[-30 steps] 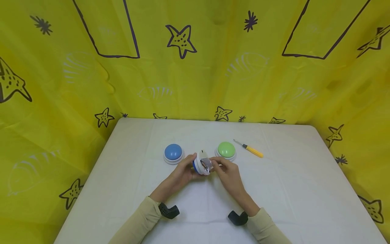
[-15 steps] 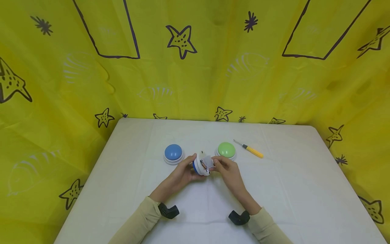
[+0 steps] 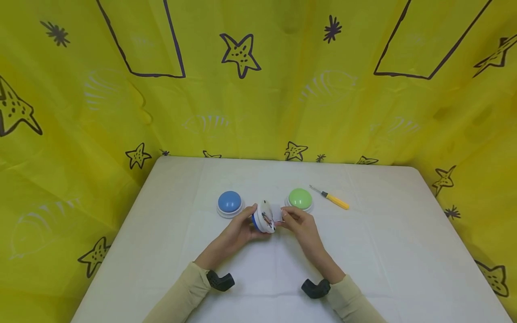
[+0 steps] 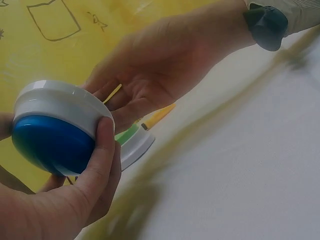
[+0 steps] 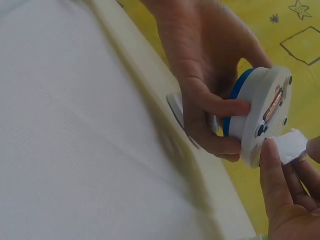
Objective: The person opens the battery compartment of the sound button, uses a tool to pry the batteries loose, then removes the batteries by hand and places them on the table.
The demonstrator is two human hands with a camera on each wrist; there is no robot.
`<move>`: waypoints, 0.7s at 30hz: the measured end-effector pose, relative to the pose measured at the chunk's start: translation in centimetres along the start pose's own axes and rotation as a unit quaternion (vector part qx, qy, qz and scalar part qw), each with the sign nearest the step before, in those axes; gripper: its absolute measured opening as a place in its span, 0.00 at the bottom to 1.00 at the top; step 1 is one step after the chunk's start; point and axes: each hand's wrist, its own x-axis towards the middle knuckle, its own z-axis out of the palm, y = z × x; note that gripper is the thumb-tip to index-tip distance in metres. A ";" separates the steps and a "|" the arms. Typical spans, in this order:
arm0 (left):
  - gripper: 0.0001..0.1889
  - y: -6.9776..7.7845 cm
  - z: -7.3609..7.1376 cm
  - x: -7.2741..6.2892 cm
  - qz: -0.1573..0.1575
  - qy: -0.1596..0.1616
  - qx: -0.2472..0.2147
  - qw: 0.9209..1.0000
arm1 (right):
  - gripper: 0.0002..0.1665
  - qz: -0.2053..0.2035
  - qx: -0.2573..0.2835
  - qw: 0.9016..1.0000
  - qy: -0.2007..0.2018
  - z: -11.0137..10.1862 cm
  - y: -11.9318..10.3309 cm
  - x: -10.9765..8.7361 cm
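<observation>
Blue-domed round white plastic button (image 3: 259, 219), clamped in the left hand's grip (image 3: 241, 226) above the white counter (image 3: 125, 273), tilts its base (image 5: 274, 129) right toward a thin white piece (image 5: 291, 145) pinched just beside it by the right hand's grip (image 3: 302, 226).

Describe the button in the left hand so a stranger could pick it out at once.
Start at the white table and find the left hand above it. It holds a white-based button with a blue dome, turned sideways. Unlike the blue button and green button standing dome-up nearby, its slotted underside shows.
</observation>
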 end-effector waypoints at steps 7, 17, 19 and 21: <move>0.33 0.3 -0.6 -0.8 0.011 0.013 0.009 1.000 | 0.21 0.034 0.023 0.999 0.034 0.2 0.1 0.5; 0.33 1.5 -1.6 -2.2 0.029 0.037 0.007 0.999 | 0.15 0.043 -0.073 0.992 0.096 1.5 0.2 1.8; 0.33 1.7 -1.7 -2.4 0.034 0.039 0.002 0.999 | 0.14 0.046 -0.104 0.988 0.104 1.6 0.3 2.1; 0.33 1.8 -1.8 -2.7 0.039 0.039 -0.001 0.998 | 0.15 0.045 -0.128 0.985 0.106 1.7 0.5 2.3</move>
